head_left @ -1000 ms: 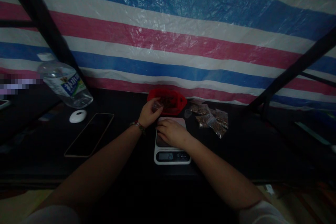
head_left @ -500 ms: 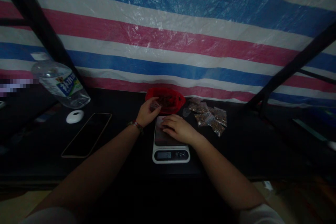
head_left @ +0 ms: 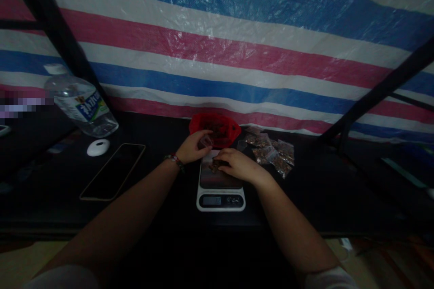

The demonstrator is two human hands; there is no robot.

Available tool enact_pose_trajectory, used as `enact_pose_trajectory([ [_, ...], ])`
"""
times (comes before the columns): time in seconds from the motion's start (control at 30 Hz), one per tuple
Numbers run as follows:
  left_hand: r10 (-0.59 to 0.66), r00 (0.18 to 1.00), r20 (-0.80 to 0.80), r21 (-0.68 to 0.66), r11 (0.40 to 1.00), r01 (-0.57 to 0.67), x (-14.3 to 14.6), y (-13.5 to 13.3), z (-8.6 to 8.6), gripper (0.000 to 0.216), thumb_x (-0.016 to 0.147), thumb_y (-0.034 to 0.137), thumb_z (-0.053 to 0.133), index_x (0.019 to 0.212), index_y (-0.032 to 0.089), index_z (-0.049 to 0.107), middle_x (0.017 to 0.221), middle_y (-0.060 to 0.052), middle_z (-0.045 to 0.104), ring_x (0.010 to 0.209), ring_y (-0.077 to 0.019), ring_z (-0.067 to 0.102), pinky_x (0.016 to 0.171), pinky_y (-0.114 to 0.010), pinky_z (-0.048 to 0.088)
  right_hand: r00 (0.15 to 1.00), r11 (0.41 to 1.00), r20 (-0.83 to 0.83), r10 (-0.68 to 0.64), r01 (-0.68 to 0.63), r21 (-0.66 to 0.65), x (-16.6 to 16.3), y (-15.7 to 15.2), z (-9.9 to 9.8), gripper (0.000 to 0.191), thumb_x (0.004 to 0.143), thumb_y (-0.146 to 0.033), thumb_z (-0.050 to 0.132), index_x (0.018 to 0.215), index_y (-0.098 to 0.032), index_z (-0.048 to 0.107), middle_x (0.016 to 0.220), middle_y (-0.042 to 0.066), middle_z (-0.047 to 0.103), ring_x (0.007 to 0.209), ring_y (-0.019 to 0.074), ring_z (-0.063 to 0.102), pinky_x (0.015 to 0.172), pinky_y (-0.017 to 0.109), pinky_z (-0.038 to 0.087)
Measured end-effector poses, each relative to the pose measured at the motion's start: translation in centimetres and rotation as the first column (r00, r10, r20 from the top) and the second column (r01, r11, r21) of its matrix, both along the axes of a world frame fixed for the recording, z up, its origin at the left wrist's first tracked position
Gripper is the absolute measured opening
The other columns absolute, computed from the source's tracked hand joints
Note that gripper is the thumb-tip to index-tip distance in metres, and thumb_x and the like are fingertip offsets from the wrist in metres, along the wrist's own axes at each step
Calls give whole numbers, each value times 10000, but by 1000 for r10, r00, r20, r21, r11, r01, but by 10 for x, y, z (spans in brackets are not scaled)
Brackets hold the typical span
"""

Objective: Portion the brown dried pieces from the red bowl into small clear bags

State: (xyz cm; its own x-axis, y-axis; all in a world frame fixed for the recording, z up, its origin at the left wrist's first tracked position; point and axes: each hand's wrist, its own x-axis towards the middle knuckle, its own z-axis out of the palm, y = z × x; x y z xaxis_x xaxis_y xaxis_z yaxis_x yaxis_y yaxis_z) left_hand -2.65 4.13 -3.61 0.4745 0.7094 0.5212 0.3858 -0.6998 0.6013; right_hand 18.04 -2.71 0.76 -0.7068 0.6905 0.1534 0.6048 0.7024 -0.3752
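My left hand (head_left: 194,146) is closed around a small clear plastic thing (head_left: 205,142), thin and see-through; I cannot tell whether it is a bag or a cup. It is just in front of a red plastic basket (head_left: 233,132) with dark brown bits in it. Over a white digital kitchen scale (head_left: 222,207) with a dark plate, my right hand (head_left: 233,163) curls its fingers round a clump of small brown dried pieces (head_left: 214,165). Its palm side is hidden. Digits on the scale's display are too dim to read.
Right of the basket lie several small zip bags (head_left: 271,153) of brown bits, beside a small clear cup (head_left: 242,145). On the left are a phone (head_left: 113,171), a white oval object (head_left: 98,147) and a large plastic bottle (head_left: 83,104). A striped tarpaulin (head_left: 217,61) hangs behind.
A clump of brown pieces now shows at my right fingertips on the scale, where none was plain before. My left hand has shifted slightly right and down with the clear plastic thing.
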Motion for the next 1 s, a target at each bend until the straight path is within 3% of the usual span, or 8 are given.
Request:
enact_pose_trajectory([
  [0.23, -47, 999, -13, 5, 999, 47, 1, -2, 1, 497, 753, 274, 599, 1228, 164, 503, 1031, -69, 648, 912, -194, 624, 836, -341, 492, 994, 997, 99, -49, 42, 70, -3, 3, 0, 154, 804, -106, 585, 914, -148, 684, 912, 72, 650, 860, 169, 590, 822, 292, 444],
  [0.47, -68, 997, -32, -4, 998, 68, 0, -1, 0, 508, 745, 266, 605, 1233, 157, 512, 1005, -79, 658, 908, -205, 626, 849, -370, 491, 991, 991, 98, -91, 81, 106, -3, 6, -4, 166, 799, -87, 570, 894, -150, 691, 873, 68, 655, 838, 165, 593, 803, 284, 446],
  [0.77, -44, 993, -111, 62, 997, 51, 1, -4, 2, 563, 753, 392, 630, 1248, 159, 501, 1171, -110, 606, 1061, -238, 576, 930, -392, 455, 983, 985, -159, -90, 112, 133, 5, 10, 6, 166, 808, -99, 578, 921, -163, 681, 920, 62, 665, 893, 157, 597, 816, 287, 463],
  [1.0, -109, 986, -124, 93, 988, 121, 4, -8, 7, 596, 704, 326, 658, 1256, 181, 487, 1164, -102, 598, 1047, -241, 569, 914, -403, 450, 962, 977, -258, -94, 139, 164, -6, 25, 13, 154, 803, -107, 593, 915, -160, 686, 914, 63, 665, 880, 155, 598, 814, 282, 462],
])
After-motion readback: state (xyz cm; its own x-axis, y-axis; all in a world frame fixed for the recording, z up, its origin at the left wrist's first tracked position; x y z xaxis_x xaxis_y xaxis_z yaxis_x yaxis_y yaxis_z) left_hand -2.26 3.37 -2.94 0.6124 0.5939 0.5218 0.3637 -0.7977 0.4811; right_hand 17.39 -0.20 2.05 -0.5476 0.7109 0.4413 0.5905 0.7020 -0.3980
